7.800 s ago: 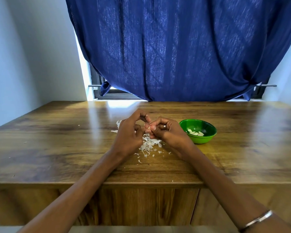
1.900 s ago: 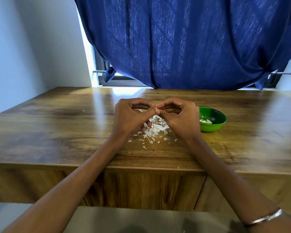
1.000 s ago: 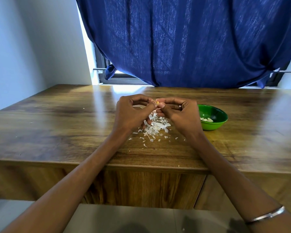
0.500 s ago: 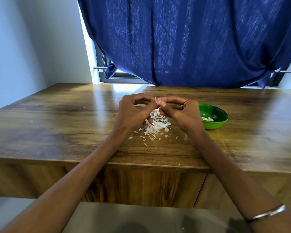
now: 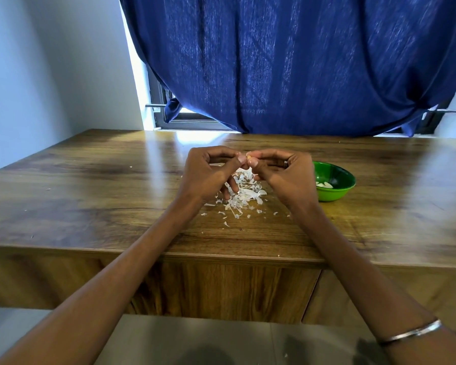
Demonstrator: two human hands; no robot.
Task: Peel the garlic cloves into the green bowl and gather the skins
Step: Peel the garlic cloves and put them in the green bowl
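My left hand [image 5: 208, 175] and my right hand [image 5: 282, 175] meet fingertip to fingertip above the table, both pinching one small pale garlic clove [image 5: 248, 155], mostly hidden by the fingers. Below them lies a heap of white garlic skins [image 5: 244, 197], with loose flakes scattered toward me. The green bowl [image 5: 337, 192] stands just right of my right hand and holds a few peeled cloves [image 5: 324, 184]; my hand covers its left rim.
The wooden table [image 5: 90, 196] runs wide to both sides, its front edge close to me. A dark blue curtain [image 5: 287, 61] hangs behind the table over a window. A few tiny skin flecks lie at the far left.
Both hands have stayed together on the clove, lifting slightly and shifting their fingertips. The view tilted up a little. Bowl and skin heap are unmoved.
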